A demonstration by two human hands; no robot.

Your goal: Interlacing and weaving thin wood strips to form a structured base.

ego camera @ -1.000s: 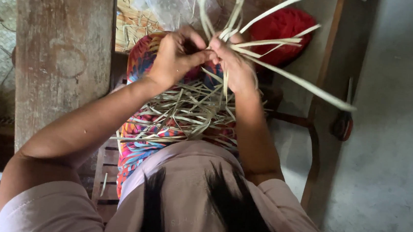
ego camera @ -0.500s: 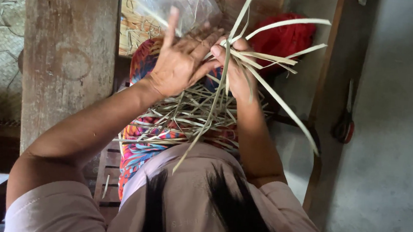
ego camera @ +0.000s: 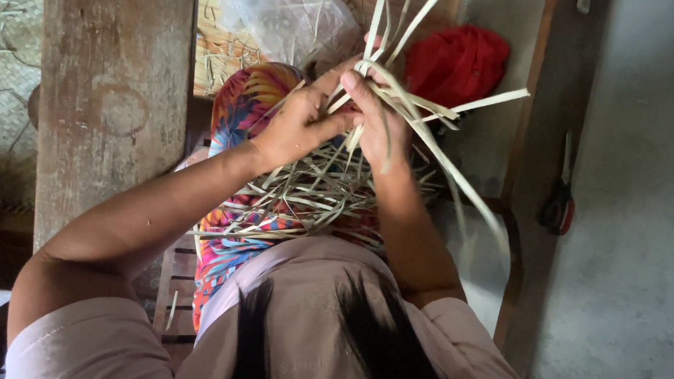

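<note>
Left hand (ego camera: 298, 126) and right hand (ego camera: 378, 121) both pinch pale leaf strips (ego camera: 408, 99), fingers clamped, above a loose strip pile (ego camera: 304, 199) on the lap.

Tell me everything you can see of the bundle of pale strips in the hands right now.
The pale strips are long, flat and narrow, straw-coloured, like dried leaf. A loose, criss-crossed tangle lies on the lap over the multicoloured cloth. Several loose ends fan upward and to the right, some bent. The left hand and right hand pinch them where they meet, fingers among the strands. How they interlace cannot be made out.
</note>
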